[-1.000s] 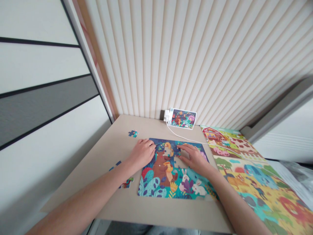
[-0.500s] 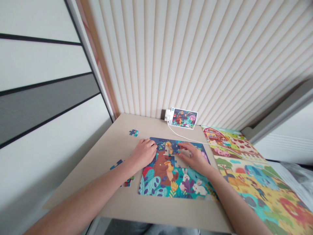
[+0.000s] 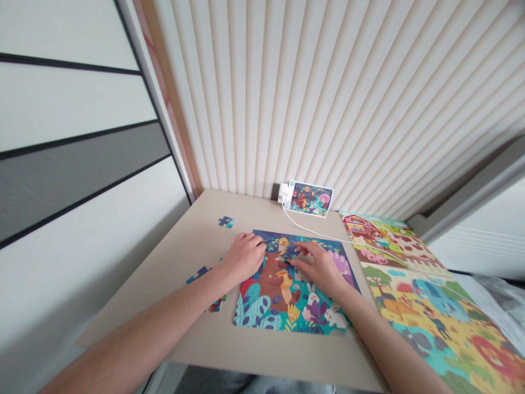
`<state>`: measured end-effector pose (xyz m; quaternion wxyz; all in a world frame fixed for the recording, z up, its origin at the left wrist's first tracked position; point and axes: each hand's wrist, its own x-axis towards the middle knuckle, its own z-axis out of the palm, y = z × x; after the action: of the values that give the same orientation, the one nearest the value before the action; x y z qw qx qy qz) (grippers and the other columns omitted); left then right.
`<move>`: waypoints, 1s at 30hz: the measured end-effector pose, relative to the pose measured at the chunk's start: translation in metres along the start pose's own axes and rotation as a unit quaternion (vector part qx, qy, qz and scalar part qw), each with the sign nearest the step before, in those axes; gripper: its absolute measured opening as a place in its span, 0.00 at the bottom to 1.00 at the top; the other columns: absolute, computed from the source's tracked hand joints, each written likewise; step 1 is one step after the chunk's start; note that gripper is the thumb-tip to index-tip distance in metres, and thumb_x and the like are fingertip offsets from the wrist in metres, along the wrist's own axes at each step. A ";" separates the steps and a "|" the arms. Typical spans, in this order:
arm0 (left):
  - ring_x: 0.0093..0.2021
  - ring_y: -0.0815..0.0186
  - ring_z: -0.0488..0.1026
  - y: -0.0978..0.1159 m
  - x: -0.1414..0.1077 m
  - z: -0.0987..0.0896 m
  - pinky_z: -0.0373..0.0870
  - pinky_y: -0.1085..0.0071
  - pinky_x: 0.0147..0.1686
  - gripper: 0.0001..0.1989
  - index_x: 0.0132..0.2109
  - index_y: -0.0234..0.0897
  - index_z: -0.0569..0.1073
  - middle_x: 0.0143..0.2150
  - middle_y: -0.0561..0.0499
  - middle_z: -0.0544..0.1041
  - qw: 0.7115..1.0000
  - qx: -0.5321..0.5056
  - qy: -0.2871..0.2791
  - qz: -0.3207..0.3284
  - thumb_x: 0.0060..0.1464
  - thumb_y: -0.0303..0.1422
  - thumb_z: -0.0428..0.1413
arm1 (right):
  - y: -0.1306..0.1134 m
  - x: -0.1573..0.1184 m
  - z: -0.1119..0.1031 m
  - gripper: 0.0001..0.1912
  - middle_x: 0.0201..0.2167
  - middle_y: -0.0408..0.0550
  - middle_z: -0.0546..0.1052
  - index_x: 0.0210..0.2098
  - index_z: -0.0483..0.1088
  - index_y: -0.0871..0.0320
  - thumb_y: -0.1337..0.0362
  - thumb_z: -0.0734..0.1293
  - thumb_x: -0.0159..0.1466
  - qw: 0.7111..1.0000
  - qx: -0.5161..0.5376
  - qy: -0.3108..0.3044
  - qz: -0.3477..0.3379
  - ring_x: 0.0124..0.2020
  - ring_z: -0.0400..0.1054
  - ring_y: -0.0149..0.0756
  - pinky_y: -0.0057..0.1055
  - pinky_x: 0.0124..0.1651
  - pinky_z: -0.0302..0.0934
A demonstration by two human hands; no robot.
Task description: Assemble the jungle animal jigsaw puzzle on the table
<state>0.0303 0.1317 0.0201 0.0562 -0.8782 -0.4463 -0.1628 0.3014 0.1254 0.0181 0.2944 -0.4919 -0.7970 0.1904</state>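
A colourful jigsaw puzzle [image 3: 274, 317] with a bear and rabbits lies mostly joined on the table. My left hand [image 3: 246, 255] rests on its upper left edge, fingers bent and close together, gripping the puzzle there. My right hand [image 3: 318, 268] is over the upper middle. Its thumb and fingers are bent round a dark blue puzzle piece [image 3: 292, 251] beside the bear's head, in contact with the joined part. The hand covers part of the puzzle beneath, so whether the piece is fully seated I cannot tell.
Loose pieces [image 3: 226, 221] lie at the upper left; more pieces [image 3: 199, 274] are partly behind my left forearm. A picture card [image 3: 310, 198] leans by a white charger [image 3: 283, 192], whose cable [image 3: 311, 232] runs right. Farm [image 3: 379, 238] and safari puzzles [image 3: 441, 320] lie at the right.
My right hand has moved slightly left, bringing the puzzle piece into the gap beside the bear's head. My left hand stays at the puzzle's edge. The view has shifted slightly.
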 end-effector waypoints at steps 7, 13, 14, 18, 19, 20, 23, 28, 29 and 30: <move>0.50 0.55 0.73 0.001 0.000 -0.001 0.63 0.56 0.51 0.10 0.46 0.38 0.79 0.46 0.43 0.79 1.000 -0.008 0.003 0.006 0.67 0.29 0.52 | -0.011 -0.001 -0.002 0.25 0.51 0.52 0.79 0.60 0.72 0.49 0.55 0.73 0.65 0.998 -0.034 -0.030 -0.039 0.53 0.72 0.49 0.47 0.57 0.65; 0.51 0.56 0.73 0.004 0.001 0.000 0.63 0.56 0.52 0.10 0.47 0.38 0.79 0.46 0.44 0.79 1.000 -0.014 -0.007 0.018 0.68 0.30 0.52 | -0.005 0.000 0.000 0.24 0.55 0.51 0.78 0.61 0.71 0.48 0.59 0.72 0.66 0.995 -0.024 -0.066 -0.068 0.57 0.70 0.46 0.47 0.62 0.62; 0.51 0.56 0.73 0.004 0.001 0.001 0.63 0.57 0.52 0.10 0.47 0.38 0.79 0.46 0.44 0.79 1.000 -0.014 -0.007 0.018 0.68 0.30 0.52 | -0.005 -0.001 0.000 0.24 0.54 0.51 0.78 0.61 0.72 0.48 0.59 0.73 0.66 0.996 -0.025 -0.063 -0.064 0.56 0.71 0.46 0.47 0.61 0.62; 0.51 0.56 0.73 0.004 0.001 0.001 0.63 0.57 0.53 0.11 0.47 0.38 0.79 0.47 0.44 0.78 1.000 -0.014 -0.007 0.019 0.68 0.30 0.52 | -0.002 0.000 0.004 0.22 0.51 0.52 0.78 0.58 0.74 0.50 0.55 0.74 0.65 0.998 -0.048 -0.034 -0.034 0.53 0.72 0.48 0.46 0.57 0.64; 0.51 0.56 0.73 0.004 0.001 0.001 0.63 0.57 0.53 0.11 0.48 0.38 0.79 0.46 0.44 0.78 1.000 -0.014 -0.008 0.019 0.68 0.30 0.52 | -0.001 0.001 0.005 0.22 0.50 0.52 0.78 0.57 0.74 0.50 0.55 0.74 0.64 0.998 -0.054 -0.025 -0.029 0.52 0.72 0.48 0.46 0.56 0.64; 0.51 0.55 0.73 0.004 0.001 0.000 0.63 0.56 0.53 0.11 0.48 0.37 0.79 0.46 0.43 0.79 1.000 -0.013 -0.008 0.020 0.68 0.31 0.51 | 0.000 0.001 0.006 0.22 0.50 0.52 0.78 0.56 0.74 0.50 0.54 0.74 0.64 0.998 -0.060 -0.017 -0.025 0.52 0.72 0.48 0.46 0.56 0.64; 0.51 0.56 0.73 0.006 0.001 -0.002 0.64 0.57 0.53 0.12 0.51 0.38 0.78 0.47 0.44 0.79 0.999 -0.020 -0.009 0.027 0.69 0.31 0.51 | 0.001 0.004 0.008 0.22 0.49 0.51 0.78 0.56 0.74 0.48 0.54 0.74 0.65 0.997 -0.074 -0.007 -0.022 0.52 0.71 0.48 0.47 0.57 0.63; 0.52 0.56 0.72 0.012 0.001 -0.009 0.63 0.57 0.54 0.14 0.55 0.41 0.77 0.49 0.45 0.79 0.997 -0.038 -0.016 0.071 0.68 0.30 0.51 | 0.003 0.007 0.012 0.22 0.49 0.50 0.78 0.56 0.74 0.49 0.53 0.74 0.64 0.996 -0.083 -0.005 -0.020 0.52 0.71 0.48 0.47 0.57 0.64; 0.52 0.56 0.72 0.013 0.001 -0.010 0.63 0.56 0.54 0.14 0.55 0.42 0.77 0.50 0.45 0.79 0.996 -0.040 -0.017 0.080 0.68 0.30 0.51 | 0.003 0.007 0.012 0.22 0.50 0.51 0.77 0.56 0.74 0.49 0.53 0.74 0.64 0.996 -0.084 -0.003 -0.022 0.52 0.71 0.48 0.47 0.57 0.64; 0.52 0.56 0.72 0.013 0.001 -0.010 0.63 0.56 0.54 0.14 0.55 0.42 0.77 0.50 0.45 0.79 0.995 -0.042 -0.018 0.088 0.68 0.30 0.51 | 0.004 0.006 0.013 0.21 0.50 0.51 0.77 0.56 0.74 0.49 0.53 0.74 0.65 0.996 -0.083 0.000 -0.024 0.52 0.71 0.48 0.47 0.57 0.64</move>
<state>0.0389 0.1217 0.0309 0.0253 -0.9185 -0.3609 -0.1595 0.2934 0.1325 0.0082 0.2573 -0.4958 -0.8213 0.1163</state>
